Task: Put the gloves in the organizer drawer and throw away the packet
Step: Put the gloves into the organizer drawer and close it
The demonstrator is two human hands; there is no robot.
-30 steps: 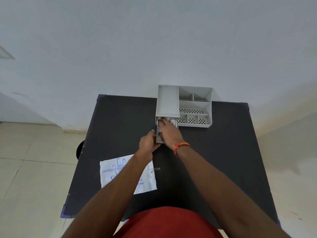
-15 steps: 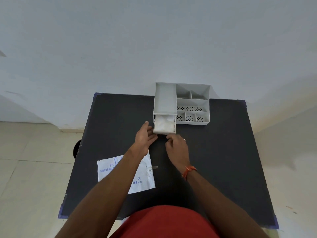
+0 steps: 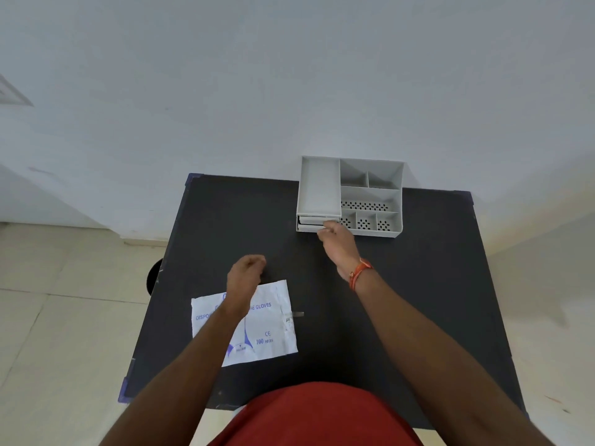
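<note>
- Grey plastic organizer (image 3: pixel 370 188) stands at the table's (image 3: pixel 225 226) far edge, against the wall; its drawer (image 3: pixel 310 222) at the lower left looks almost pushed in, contents hidden.
- Right hand (image 3: pixel 338 241) touches the drawer front, fingers curled; whether it grips anything I cannot tell.
- White packet (image 3: pixel 270 329) lies flat on the near left.
- Left hand (image 3: pixel 243 281) hovers over the packet, loosely curled, holding nothing.
</note>
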